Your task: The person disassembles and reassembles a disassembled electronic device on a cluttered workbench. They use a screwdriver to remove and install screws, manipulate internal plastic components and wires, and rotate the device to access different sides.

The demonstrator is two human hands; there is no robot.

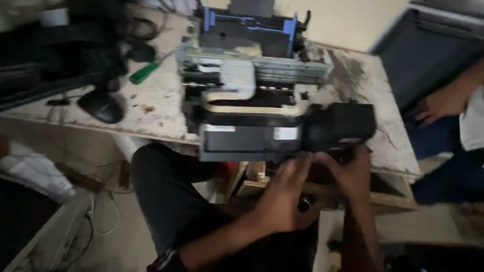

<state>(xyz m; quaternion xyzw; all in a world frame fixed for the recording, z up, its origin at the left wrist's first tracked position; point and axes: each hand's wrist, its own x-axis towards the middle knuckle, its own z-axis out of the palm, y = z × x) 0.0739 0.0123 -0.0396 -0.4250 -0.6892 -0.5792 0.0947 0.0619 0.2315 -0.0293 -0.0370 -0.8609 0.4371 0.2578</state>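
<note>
An opened printer mechanism (252, 95), black and grey with blue parts at its back, sits on a worn white table (151, 108), its front hanging over the near edge. My left hand (282, 194) reaches up under its front edge, fingers touching the underside. My right hand (348, 168) is beside it, fingers pressed against the black block (348, 126) at the printer's right front corner. The frame is blurred, so I cannot tell whether either hand grips a part.
A green-handled screwdriver (144, 72) and a black mouse (101, 106) lie on the table's left with dark cables. Another person's hand (441, 103) rests at the right by a dark case (428, 50). My dark-trousered legs are below, with a white cable on the floor.
</note>
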